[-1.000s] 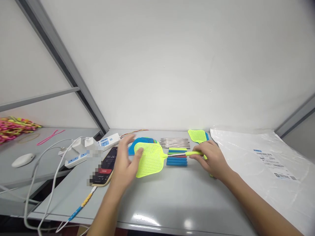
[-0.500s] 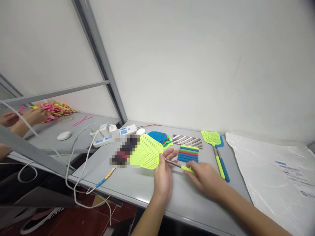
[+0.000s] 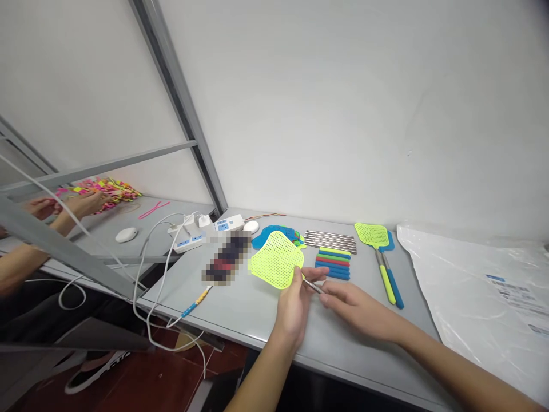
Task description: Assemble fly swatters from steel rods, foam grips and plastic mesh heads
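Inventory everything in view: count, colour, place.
held swatter: 1, lime, centre
swatter heads: several, mostly blue, behind held swatter
grips: several, blue, yellow, green, red, centre
rods: several, silver, behind grips
swatters: 2, lime and blue, right of grips
blurred item: 1, dark and red, left
power strips: 2, white, left
cables: several, mostly white, left
small devices: 2, white, left
band: 1, pink, left
heap: 1, pink and yellow, far left
bag: 1, white, right
tables: 2, grey, centre and left
frame: 1, grey, left
wall: 1, white, back
co-worker's hands: 2, far left
left hand: 1, swatter's neck
right hand: 1, swatter's lower end
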`<state>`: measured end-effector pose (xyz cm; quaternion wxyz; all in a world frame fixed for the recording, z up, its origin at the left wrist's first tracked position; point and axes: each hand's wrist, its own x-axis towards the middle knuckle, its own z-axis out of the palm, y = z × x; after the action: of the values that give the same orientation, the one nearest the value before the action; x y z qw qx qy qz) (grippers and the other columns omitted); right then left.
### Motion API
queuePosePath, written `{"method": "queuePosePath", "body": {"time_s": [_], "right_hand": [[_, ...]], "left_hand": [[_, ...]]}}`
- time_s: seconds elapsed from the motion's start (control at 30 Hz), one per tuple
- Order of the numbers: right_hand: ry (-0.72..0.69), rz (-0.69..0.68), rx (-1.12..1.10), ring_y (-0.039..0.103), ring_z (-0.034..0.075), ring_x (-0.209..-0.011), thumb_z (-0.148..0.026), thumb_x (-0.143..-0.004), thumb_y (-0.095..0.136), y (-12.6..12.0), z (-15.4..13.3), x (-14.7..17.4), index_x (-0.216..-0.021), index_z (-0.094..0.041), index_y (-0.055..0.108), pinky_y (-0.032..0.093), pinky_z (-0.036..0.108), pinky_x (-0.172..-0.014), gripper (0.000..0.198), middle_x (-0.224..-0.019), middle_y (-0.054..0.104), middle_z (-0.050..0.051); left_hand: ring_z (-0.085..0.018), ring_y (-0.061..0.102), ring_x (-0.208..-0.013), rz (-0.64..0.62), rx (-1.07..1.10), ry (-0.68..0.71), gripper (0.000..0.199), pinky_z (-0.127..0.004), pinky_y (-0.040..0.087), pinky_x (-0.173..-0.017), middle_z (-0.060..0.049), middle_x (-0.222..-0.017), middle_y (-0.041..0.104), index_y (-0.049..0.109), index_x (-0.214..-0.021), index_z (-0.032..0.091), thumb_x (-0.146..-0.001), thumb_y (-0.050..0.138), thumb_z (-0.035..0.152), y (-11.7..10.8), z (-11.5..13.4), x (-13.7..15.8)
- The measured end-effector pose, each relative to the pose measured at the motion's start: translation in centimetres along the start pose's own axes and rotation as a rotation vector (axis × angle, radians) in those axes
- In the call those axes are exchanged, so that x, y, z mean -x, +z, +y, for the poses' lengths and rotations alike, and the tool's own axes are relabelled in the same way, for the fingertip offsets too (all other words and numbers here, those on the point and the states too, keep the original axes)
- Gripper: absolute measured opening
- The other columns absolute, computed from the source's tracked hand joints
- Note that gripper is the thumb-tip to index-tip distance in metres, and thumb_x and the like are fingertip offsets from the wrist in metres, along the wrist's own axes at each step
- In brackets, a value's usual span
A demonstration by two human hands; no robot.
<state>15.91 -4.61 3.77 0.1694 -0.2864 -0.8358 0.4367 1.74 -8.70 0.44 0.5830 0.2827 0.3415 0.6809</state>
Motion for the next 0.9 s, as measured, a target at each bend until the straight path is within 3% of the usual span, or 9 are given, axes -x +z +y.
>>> {"method": "queuePosePath", "body": {"time_s": [0.23, 0.33, 0.47, 0.6, 0.77, 0.83, 0.9], "right_hand": [[0.091, -0.039, 0.091, 0.042, 0.012, -0.065, -0.043, -0.098, 0.036, -1.6, -0.4, 0.6, -0.07, -0.02, 0.039, 0.032, 0.024, -0.06, 0.036, -0.068, 0.045, -0.004], [0.161, -0.056, 0.142, 0.046, 0.013, -0.069, -0.047, -0.098, 0.033, -2.4, -0.3, 2.0, -0.071, -0.021, 0.039, 0.033, 0.025, -0.061, 0.039, -0.07, 0.048, -0.003], [0.231, -0.085, 0.197, 0.049, 0.014, -0.068, -0.048, -0.098, 0.032, -3.6, 0.2, 3.5, -0.073, -0.021, 0.042, 0.034, 0.026, -0.061, 0.038, -0.071, 0.051, -0.002], [0.272, 0.018, 0.254, 0.053, 0.016, -0.07, -0.045, -0.098, 0.034, -3.8, 0.4, 3.1, -0.082, -0.023, 0.05, 0.037, 0.027, -0.063, 0.031, -0.077, 0.059, -0.001], [0.158, 0.143, 0.322, 0.061, 0.019, -0.084, -0.041, -0.097, 0.039, -2.0, -0.5, 0.6, -0.1, -0.025, 0.056, 0.038, 0.027, -0.068, 0.024, -0.098, 0.067, 0.002], [0.116, 0.174, 0.368, 0.062, 0.02, -0.088, -0.039, -0.099, 0.036, -1.4, -0.8, -0.4, -0.1, -0.026, 0.057, 0.038, 0.027, -0.068, 0.025, -0.104, 0.068, 0.001], [0.113, 0.19, 0.45, 0.064, 0.02, -0.082, -0.039, -0.1, 0.032, -0.9, -0.8, -1.0, -0.094, -0.025, 0.057, 0.035, 0.027, -0.064, 0.03, -0.097, 0.069, 0.001]], "left_hand": [[-0.019, 0.064, -0.088, 0.185, 0.183, 0.076, 0.032, -0.035, 0.047, -0.081, -0.012, -0.106, 0.069, 0.062, -0.082, 0.015, -0.091, 0.051, 0.044, -0.5, 2.0, -2.4], [-0.017, 0.064, -0.085, 0.234, 0.248, 0.105, 0.031, -0.033, 0.047, -0.079, -0.01, -0.105, 0.069, 0.063, -0.08, 0.015, -0.09, 0.052, 0.042, -1.5, 3.4, -3.5], [-0.016, 0.063, -0.082, 0.167, 0.236, 0.115, 0.034, -0.032, 0.047, -0.077, -0.011, -0.105, 0.068, 0.066, -0.085, 0.014, -0.091, 0.051, 0.044, -1.7, 3.7, -3.9], [-0.016, 0.062, -0.079, 0.12, 0.221, 0.113, 0.04, -0.033, 0.048, -0.076, -0.011, -0.1, 0.069, 0.066, -0.092, 0.015, -0.092, 0.046, 0.05, -0.4, 2.1, -3.6], [-0.022, 0.062, -0.098, -0.012, 0.084, 0.05, 0.038, -0.035, 0.046, -0.085, -0.012, -0.104, 0.069, 0.066, -0.092, 0.015, -0.094, 0.045, 0.046, 1.4, 0.3, -2.6], [-0.024, 0.061, -0.104, -0.045, 0.063, 0.04, 0.04, -0.037, 0.045, -0.088, -0.012, -0.105, 0.068, 0.066, -0.089, 0.015, -0.095, 0.042, 0.046, 1.8, 0.0, -2.2], [-0.024, 0.061, -0.105, -0.011, 0.054, 0.086, 0.039, -0.038, 0.043, -0.09, -0.012, -0.103, 0.068, 0.065, -0.085, 0.015, -0.095, 0.042, 0.045, 1.8, 0.4, -2.1]]}}
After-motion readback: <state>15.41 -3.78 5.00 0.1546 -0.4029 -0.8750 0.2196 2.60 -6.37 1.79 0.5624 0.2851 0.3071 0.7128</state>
